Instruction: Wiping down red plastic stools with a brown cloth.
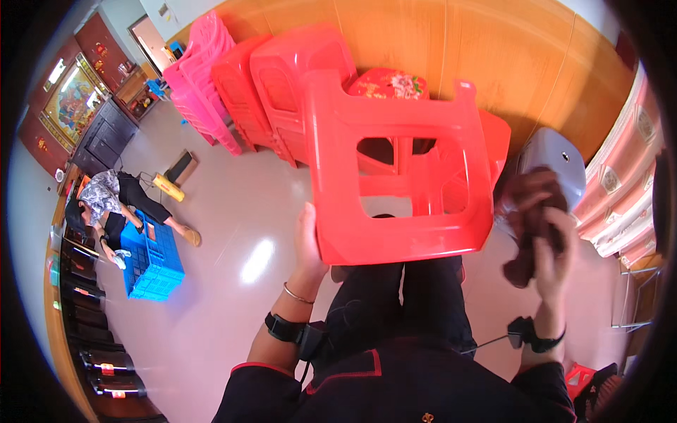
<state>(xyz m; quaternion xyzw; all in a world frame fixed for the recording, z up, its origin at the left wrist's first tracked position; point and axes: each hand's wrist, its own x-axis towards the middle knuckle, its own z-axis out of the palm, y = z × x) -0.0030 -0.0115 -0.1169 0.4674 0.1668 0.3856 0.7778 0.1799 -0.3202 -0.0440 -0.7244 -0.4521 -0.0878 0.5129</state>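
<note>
A red plastic stool (402, 240) is held up in front of me, one side with a large rectangular opening facing me. My left hand (311, 240) grips its left edge, the thumb showing and the other fingers mostly hidden behind the plastic. To the right of the stool and apart from it, my right hand (555, 254) holds a dark brown cloth (529, 227), which is blurred and crumpled. Past the cloth stands a grey plastic stool or bin (555, 158); which one, I cannot tell.
Stacked red plastic stools (296, 69) and pink plastic chairs (198, 79) line the wood-panelled wall. A floral-topped red stool (389, 83) is behind mine. At left a person (100, 195) bends over a blue crate (158, 269), holding a pale cloth. Dark chairs (84, 317) line the left side; pink curtains (619, 185) hang right.
</note>
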